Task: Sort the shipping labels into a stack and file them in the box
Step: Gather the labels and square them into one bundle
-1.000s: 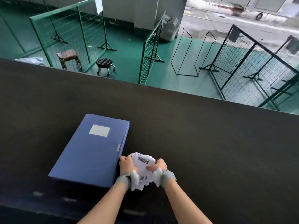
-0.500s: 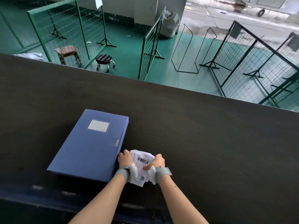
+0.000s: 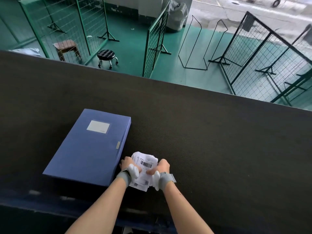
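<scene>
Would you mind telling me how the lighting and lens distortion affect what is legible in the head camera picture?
Head view: daylight floods the green floor beyond, leaving the dark table dim; the wide lens bows the table's far edge; the barcode on the labels shows, but the fine print is too small to read; both hands, left and right, are sharp.

Both forearms stretched forward from the near edge, bare, converging toward the middle. Left hand (image 3: 128,165) and right hand (image 3: 163,166) close together, fingers curled round the label stack (image 3: 145,163) between them (grey bands at both wrists).
</scene>
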A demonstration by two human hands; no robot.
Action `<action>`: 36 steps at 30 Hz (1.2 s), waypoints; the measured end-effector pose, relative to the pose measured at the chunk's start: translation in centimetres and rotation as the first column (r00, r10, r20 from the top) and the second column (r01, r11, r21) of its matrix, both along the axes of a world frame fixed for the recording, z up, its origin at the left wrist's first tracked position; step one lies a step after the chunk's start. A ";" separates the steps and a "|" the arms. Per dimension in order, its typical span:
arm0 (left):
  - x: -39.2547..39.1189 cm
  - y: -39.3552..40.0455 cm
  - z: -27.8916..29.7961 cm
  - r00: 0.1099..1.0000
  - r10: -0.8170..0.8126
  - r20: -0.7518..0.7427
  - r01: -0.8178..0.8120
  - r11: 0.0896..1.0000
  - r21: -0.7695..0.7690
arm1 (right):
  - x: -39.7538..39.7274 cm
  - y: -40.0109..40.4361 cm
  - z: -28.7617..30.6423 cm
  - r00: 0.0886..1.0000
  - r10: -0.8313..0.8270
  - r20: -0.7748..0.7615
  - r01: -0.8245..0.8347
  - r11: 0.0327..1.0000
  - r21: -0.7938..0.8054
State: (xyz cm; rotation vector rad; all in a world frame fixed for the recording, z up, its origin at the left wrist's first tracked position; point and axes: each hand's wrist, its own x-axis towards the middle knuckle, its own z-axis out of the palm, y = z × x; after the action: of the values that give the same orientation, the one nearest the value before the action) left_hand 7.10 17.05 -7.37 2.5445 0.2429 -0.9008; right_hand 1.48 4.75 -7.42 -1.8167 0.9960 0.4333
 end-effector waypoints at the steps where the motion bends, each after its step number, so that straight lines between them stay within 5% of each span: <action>1: 0.0 -0.1 0.1 1.000 0.013 -0.012 -0.013 1.000 -0.004 | 0.0 -0.1 -0.1 1.000 -0.002 0.003 0.002 1.000 0.003; 10: -0.7 1.0 0.2 0.988 0.137 -0.071 -0.152 0.941 -0.302 | -0.8 -0.3 0.3 0.999 -0.047 0.017 0.044 0.986 0.162; 17: -0.9 1.6 1.6 0.975 0.166 -0.148 -0.219 0.820 -0.529 | 0.4 -1.6 -1.4 0.988 0.152 -0.036 -0.148 0.985 0.094; 21: -0.9 1.6 0.7 0.977 0.178 -0.119 -0.212 0.883 -0.419 | -1.4 -0.8 1.0 0.999 0.033 0.037 -0.042 0.962 0.268; 25: -0.6 1.1 -1.1 0.997 0.064 0.037 -0.057 0.986 -0.155 | -1.6 -0.3 1.0 0.997 -0.045 0.055 0.031 0.973 0.230; 32: -1.2 0.3 0.0 0.999 0.003 0.040 0.002 0.990 -0.138 | -1.8 0.1 -0.2 0.992 -0.094 0.083 0.078 0.981 0.176; 36: -0.8 1.2 -0.9 0.995 0.102 -0.003 -0.098 0.953 -0.286 | -1.8 0.5 0.0 0.990 -0.087 0.112 0.063 0.977 0.206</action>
State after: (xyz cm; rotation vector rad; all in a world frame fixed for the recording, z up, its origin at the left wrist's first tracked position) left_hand 6.29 18.25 -8.31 2.2494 0.2187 -0.8175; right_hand -0.34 5.24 -7.45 -1.5983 0.9005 0.3597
